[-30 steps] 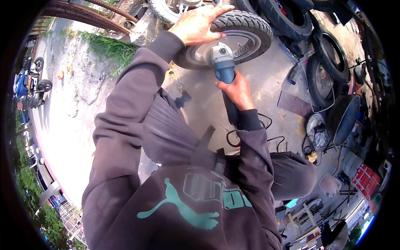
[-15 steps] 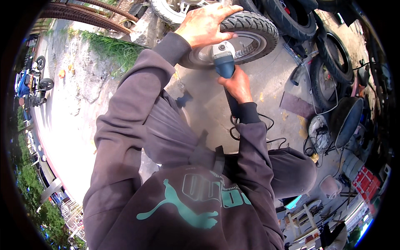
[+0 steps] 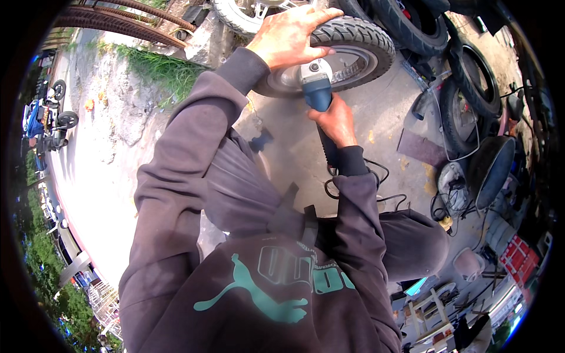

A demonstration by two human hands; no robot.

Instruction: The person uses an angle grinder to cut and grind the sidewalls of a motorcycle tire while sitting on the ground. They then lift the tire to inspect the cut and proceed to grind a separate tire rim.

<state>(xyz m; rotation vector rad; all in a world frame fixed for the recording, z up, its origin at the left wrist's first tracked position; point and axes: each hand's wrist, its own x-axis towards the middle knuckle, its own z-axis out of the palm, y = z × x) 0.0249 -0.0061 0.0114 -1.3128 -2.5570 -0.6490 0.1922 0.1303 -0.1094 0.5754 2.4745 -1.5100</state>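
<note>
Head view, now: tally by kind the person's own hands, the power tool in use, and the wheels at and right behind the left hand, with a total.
Hands: 2 (left hand, right hand)
Power tools: 1 (blue-bodied power tool)
Wheels: 2 (wheel under the hand, white-rimmed wheel)
Total: 5

1. Top centre: the left grip (image 3: 288, 38) lies, fingers outstretched, on a tyred wheel (image 3: 360, 36).
2. Upper centre: the right grip (image 3: 336, 120) wraps a blue angle grinder (image 3: 318, 93), its head overlapping the wheel.
3. Upper right: black tyres (image 3: 421, 43).
4. Upper left: green grass (image 3: 159, 70).
</note>
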